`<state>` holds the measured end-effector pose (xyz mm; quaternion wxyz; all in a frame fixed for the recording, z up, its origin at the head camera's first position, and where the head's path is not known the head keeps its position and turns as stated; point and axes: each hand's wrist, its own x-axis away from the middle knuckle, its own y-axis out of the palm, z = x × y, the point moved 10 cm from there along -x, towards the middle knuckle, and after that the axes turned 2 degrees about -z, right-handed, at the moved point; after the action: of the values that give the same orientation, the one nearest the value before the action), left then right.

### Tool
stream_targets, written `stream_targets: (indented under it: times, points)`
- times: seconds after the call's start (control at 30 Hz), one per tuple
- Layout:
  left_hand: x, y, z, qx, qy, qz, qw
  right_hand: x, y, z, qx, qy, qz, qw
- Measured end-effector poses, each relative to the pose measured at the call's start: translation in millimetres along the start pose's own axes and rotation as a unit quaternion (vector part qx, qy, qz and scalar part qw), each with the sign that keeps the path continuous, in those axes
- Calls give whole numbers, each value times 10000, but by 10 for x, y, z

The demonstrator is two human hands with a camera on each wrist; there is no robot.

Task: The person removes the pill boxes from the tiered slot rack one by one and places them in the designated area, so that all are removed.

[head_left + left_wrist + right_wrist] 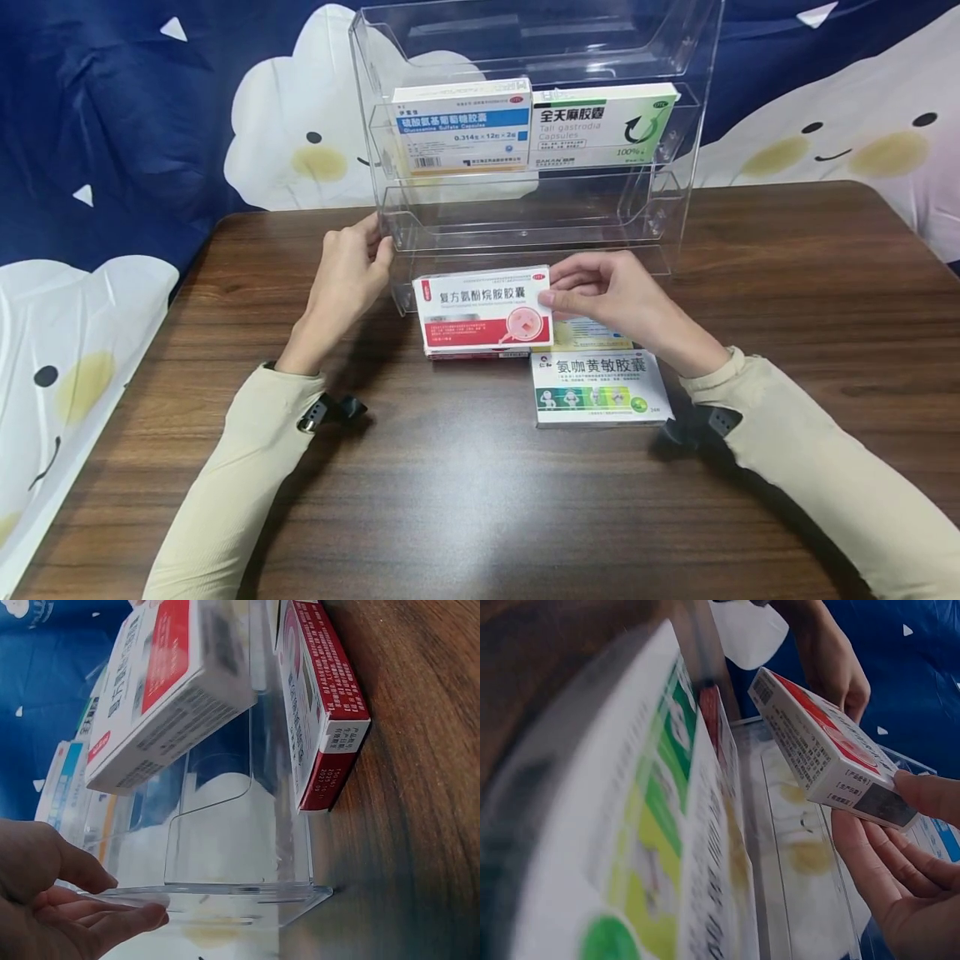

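My right hand (626, 300) pinches the right end of a white and red medicine box (483, 308), thumb in front and fingers behind. In the right wrist view the box (825, 742) hangs tilted above the table. My left hand (345, 275) grips the left side edge of a clear acrylic rack (525, 212); in the left wrist view its thumb and fingers pinch that side panel (240, 888). Beneath the held box lies a red and white box (326, 712), mostly hidden from the head view. Below my right hand lie a green and white box (603, 387) and a partly covered yellowish box (592, 335).
On the rack's middle tier stand a blue and white capsule box (461, 129) and a green and white one (603, 125), side by side. The rack stands toward the back of the brown wooden table (420, 492). Behind hangs a blue cloth (135, 108) with clouds.
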<state>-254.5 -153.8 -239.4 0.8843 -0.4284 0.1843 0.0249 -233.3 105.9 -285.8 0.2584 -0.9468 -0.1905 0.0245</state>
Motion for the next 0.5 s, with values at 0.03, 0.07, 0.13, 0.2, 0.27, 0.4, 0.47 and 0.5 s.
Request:
stream_targets:
  times: [0.03, 0.07, 0.13, 0.2, 0.27, 0.4, 0.47, 0.5]
  points:
    - [3, -7, 0, 32, -5, 36, 10000, 9, 34, 1, 4, 16, -82, 10000]
    - [6, -12, -3, 92, -28, 64, 9999, 17, 67, -2, -29, 26, -164, 9999]
    - [9, -22, -7, 204, -58, 127, 9997, 39, 122, 2, -109, 85, -271, 9995]
    - [12, -32, -10, 265, -95, 183, 9994, 60, 176, 6, -110, 97, -378, 9992]
    - [11, -35, -10, 305, -121, 206, 9993, 86, 220, 9, -102, 98, -463, 9988]
    - [11, -33, -10, 275, -156, 207, 9993, 118, 311, 39, -140, 130, -606, 9980]
    - [12, -27, -14, 278, -188, 192, 9993, 125, 359, 58, -191, 156, -659, 9975]
    - [13, -24, -17, 271, -207, 188, 9992, 129, 384, 71, -213, 183, -683, 9973]
